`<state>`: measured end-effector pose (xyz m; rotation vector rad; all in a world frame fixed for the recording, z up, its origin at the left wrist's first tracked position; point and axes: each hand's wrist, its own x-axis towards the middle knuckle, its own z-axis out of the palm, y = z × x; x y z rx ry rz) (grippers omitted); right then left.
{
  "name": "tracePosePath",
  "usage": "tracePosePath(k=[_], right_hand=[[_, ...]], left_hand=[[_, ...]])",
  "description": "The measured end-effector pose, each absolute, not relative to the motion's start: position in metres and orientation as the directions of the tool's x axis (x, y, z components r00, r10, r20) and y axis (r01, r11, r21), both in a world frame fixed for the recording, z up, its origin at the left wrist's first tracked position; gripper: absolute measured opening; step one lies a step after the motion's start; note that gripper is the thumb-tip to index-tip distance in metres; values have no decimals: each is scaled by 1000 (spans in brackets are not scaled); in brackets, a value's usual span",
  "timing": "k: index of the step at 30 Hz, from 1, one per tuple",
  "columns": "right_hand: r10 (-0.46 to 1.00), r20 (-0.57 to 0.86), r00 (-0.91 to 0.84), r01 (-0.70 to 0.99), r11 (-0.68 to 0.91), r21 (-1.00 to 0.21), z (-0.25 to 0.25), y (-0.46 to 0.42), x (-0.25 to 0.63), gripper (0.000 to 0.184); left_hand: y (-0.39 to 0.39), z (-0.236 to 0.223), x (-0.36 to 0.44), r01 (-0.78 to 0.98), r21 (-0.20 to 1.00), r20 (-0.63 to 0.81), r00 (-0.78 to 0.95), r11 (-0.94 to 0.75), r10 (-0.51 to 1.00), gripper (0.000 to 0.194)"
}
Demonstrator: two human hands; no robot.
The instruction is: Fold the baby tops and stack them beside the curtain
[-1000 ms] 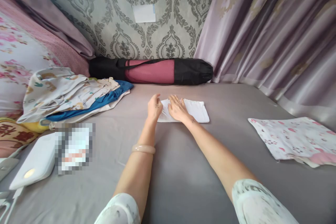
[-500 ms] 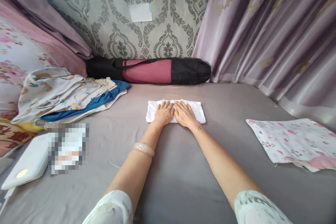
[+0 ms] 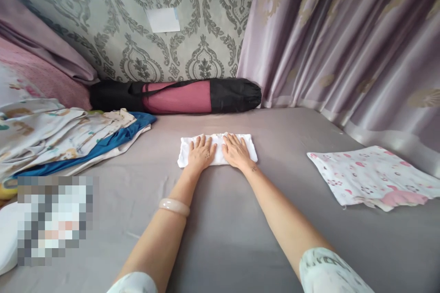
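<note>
A white folded cloth (image 3: 217, 148) lies flat as a narrow strip on the grey bed sheet (image 3: 220, 219). My left hand (image 3: 202, 152) rests palm down on its left part, fingers stretched and a little apart. On the right part lies my right hand (image 3: 236, 150), also flat with spread fingers. Between the two hands a strip of the cloth shows. What is under the palms is hidden. A pale bangle (image 3: 174, 207) sits on my left forearm.
A pink and black rolled mat in a bag (image 3: 178, 96) lies along the wall. Rumpled clothes (image 3: 79, 135) are heaped at left, near a white device (image 3: 8, 233) and a blurred-out item (image 3: 62, 219). A folded pink-patterned cloth (image 3: 371, 176) lies at right, below the curtain (image 3: 326, 46).
My hands have slid apart, the left one outward across the cloth, so more white shows between them. The view has turned slightly to the right.
</note>
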<state>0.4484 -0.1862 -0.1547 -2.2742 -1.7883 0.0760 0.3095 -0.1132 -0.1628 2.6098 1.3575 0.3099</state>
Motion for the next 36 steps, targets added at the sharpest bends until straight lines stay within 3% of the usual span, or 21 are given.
tracePosePath(k=[6, 9, 13, 17, 25, 29, 33, 36], right_hand=[[941, 129, 312, 936, -282, -212, -151, -188, 457, 57], [906, 111, 408, 906, -387, -171, -155, -188, 463, 60], [904, 56, 424, 896, -410, -171, -159, -187, 467, 60], [881, 92, 465, 877, -443, -188, -159, -188, 474, 62], [861, -1, 509, 838, -496, -227, -161, -188, 480, 62], [867, -9, 498, 849, -489, -201, -153, -188, 482, 59], [913, -18, 407, 902, -405, -146, -140, -181, 499, 53], [942, -80, 327, 930, -336, -147, -131, -170, 523, 45]], left_hand=[[-110, -159, 304, 795, 248, 139, 537, -554, 832, 56], [-107, -161, 299, 835, 183, 164, 494, -519, 854, 57], [-104, -164, 295, 860, 115, 153, 480, -498, 864, 60], [-101, -162, 290, 903, 140, 192, 378, -406, 906, 62], [-95, -163, 282, 913, 179, 47, 365, -368, 930, 64], [-89, -153, 281, 905, 135, 5, 406, -403, 914, 59], [-65, -131, 275, 862, 52, -89, 507, -505, 857, 45], [-39, -117, 274, 847, 65, -193, 530, -528, 826, 40]])
